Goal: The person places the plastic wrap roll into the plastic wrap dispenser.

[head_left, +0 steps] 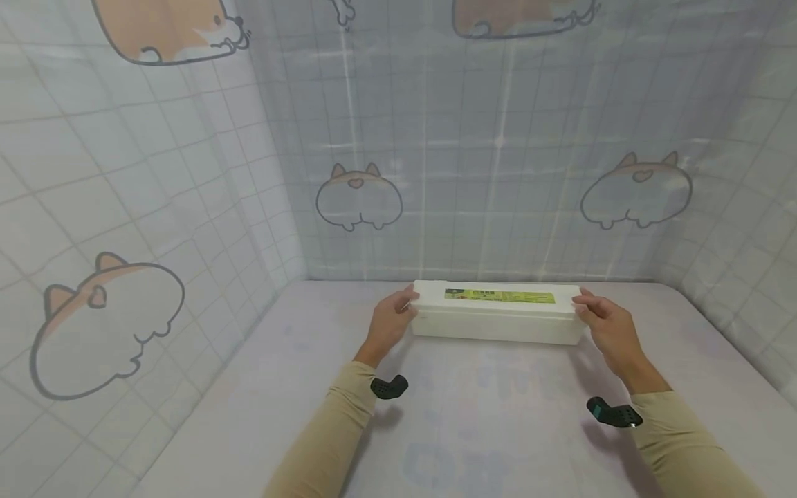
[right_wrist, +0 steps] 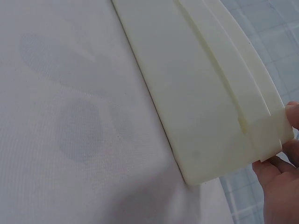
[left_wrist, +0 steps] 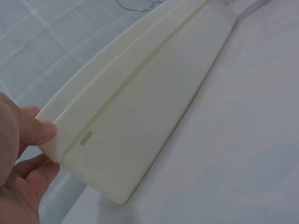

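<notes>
A long white plastic box (head_left: 492, 326) with a lid sits crosswise on the table, a yellow-green label (head_left: 498, 296) on its top. At its left end my left hand (head_left: 391, 319) pinches the lid's edge, thumb on the upper side and fingertips at the end face. My right hand (head_left: 609, 332) holds the opposite end in the same manner. In the left wrist view a small slot shows in the front wall (left_wrist: 140, 116), just below the lid's rim. The right wrist view shows the right fingers (right_wrist: 271, 172) tucked against the lid's lower edge.
The pale cloth-covered table (head_left: 498, 429) bears faint printed shapes. A gridded sheet with cartoon dogs (head_left: 360, 200) hangs behind it and along both sides. Dark straps or camera mounts (head_left: 389, 387) stick out from both wrists.
</notes>
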Demonstrator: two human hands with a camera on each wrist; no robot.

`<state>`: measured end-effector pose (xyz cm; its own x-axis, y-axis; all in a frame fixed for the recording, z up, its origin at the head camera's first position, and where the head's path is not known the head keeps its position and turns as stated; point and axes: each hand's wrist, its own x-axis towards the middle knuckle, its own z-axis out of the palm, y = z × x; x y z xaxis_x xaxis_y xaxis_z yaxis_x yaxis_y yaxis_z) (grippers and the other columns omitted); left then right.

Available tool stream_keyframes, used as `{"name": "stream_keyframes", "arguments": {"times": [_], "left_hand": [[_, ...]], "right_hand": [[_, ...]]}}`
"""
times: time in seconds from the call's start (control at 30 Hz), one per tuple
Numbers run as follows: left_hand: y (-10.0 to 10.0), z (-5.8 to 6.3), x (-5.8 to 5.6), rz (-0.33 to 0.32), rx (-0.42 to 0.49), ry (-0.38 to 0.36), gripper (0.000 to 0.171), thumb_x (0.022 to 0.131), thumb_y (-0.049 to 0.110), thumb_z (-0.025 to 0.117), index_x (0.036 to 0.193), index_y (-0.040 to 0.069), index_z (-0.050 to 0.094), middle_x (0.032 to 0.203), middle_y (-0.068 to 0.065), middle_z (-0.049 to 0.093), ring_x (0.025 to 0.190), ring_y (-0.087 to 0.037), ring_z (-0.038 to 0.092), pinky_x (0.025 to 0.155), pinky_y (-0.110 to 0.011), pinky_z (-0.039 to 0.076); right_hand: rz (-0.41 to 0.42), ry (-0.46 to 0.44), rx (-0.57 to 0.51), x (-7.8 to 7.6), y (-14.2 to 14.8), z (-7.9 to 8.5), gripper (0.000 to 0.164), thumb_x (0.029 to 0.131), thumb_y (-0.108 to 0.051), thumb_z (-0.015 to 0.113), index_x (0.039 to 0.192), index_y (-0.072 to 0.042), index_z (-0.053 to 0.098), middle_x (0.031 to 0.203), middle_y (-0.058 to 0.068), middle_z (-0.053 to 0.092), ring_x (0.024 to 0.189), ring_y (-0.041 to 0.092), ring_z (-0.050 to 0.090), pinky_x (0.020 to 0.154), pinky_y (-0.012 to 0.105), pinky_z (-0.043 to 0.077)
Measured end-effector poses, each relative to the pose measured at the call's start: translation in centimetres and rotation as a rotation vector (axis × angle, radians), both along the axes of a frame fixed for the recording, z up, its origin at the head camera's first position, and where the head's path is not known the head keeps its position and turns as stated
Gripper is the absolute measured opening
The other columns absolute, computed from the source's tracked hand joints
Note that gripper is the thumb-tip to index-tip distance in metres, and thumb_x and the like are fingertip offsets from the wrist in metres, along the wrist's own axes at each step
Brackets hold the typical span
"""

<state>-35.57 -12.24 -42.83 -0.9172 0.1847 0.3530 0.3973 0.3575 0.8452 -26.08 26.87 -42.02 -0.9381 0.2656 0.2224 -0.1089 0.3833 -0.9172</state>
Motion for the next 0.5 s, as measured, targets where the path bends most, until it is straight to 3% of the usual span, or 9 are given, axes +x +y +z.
{"name": "stream_keyframes", "arguments": {"times": [0.3,0.5], "left_hand": [[-0.11,-0.34,0.12,0.001,0.035,-0.014,0.028,0.094,-0.001,0.062,0.122,0.003,0.068,0.149,-0.004,0.049,0.138,-0.023,0.046,0.110,-0.038,0.040],[0.02,-0.21,0.31,0.012,0.023,-0.035,0.030,0.094,0.001,0.063,0.123,0.005,0.068,0.149,0.001,0.049,0.138,-0.020,0.046,0.110,-0.038,0.040]], "right_hand": [[-0.004,-0.010,-0.010,-0.18,-0.04,-0.14,0.047,0.108,-0.026,0.047,0.141,0.007,0.048,0.162,0.013,0.025,0.149,0.036,0.022,0.115,0.057,0.025],[-0.007,-0.045,0.008,-0.24,0.27,-0.19,0.052,0.108,-0.026,0.047,0.150,0.004,0.040,0.162,0.013,0.026,0.147,0.038,0.025,0.114,0.057,0.028]]}}
